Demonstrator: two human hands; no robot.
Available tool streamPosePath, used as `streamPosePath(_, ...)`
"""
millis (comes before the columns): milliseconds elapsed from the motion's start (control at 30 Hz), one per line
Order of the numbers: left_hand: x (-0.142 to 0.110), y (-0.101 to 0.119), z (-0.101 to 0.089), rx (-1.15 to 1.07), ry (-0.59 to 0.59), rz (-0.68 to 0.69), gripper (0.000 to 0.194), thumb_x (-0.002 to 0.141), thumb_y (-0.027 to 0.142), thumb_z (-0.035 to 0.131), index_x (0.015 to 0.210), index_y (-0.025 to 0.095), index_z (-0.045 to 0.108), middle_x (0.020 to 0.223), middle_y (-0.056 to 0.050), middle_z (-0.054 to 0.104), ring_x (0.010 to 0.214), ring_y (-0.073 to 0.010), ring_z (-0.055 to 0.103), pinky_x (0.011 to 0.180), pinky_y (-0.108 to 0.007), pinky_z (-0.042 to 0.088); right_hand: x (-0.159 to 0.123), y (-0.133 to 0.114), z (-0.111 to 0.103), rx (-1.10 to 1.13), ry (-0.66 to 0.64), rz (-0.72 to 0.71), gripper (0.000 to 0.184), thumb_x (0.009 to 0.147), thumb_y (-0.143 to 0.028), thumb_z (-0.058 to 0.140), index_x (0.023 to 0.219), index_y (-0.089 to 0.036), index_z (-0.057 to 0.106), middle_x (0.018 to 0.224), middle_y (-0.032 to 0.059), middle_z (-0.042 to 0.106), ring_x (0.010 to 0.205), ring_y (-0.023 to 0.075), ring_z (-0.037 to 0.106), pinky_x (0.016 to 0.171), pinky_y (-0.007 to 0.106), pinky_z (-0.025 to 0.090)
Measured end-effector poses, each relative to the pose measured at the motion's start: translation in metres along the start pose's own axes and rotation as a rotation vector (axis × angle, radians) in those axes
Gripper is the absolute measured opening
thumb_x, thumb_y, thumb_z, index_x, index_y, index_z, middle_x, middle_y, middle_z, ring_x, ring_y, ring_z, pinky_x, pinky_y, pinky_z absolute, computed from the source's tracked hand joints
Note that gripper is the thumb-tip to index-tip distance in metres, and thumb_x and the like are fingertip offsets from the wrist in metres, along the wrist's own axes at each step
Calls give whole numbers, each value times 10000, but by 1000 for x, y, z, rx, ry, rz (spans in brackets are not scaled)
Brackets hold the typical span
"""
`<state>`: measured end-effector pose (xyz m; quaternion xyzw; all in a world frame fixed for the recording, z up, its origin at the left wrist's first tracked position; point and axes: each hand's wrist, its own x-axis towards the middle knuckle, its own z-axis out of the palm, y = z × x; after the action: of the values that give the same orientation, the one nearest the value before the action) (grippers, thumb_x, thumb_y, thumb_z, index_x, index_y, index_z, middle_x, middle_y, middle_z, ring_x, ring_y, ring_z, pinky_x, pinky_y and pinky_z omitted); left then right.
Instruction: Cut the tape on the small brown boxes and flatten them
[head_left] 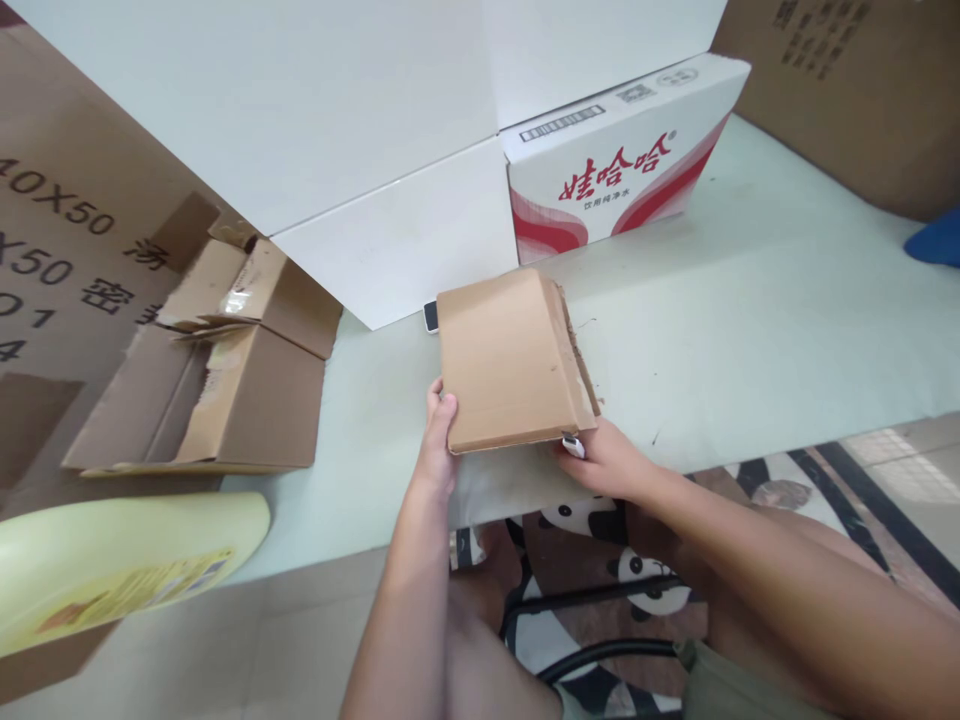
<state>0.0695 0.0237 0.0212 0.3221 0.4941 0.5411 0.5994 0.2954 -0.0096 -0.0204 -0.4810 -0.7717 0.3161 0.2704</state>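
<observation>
A small brown cardboard box (pixel 502 365) is held tilted above the pale green table, its right side ragged and torn. My left hand (pixel 438 435) grips the box's lower left edge, with the thumb on the front face. At the lower right corner, my right hand (pixel 604 460) is closed around a small white tool (pixel 574 446) with a dark end, which touches or nearly touches the cardboard. Its exact kind is not clear, and most of it is hidden by the fingers. Beside the box's upper left edge a dark, white-rimmed object (pixel 430 317) peeks out, largely covered.
Opened cardboard boxes (pixel 266 395) stand at the left, behind a pale yellow bottle (pixel 135 560). White cartons (pixel 405 235) and a red-and-white carton (pixel 622 165) line the back of the table (pixel 750 330). Something blue (pixel 934 238) lies at the right edge. Cardboard scraps dot the tabletop.
</observation>
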Motion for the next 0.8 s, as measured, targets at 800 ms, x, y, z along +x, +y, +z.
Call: streamPosePath(800,1,-2,0,-3,14,0,576,743,552,761,1184,245,554,1186,-67,701,1231,-297,616,1005,-391,474,0,0,0,-46,-38,35,193,832,-217,517,932,-221,682,913,88,776,901,285,728,952,436,540)
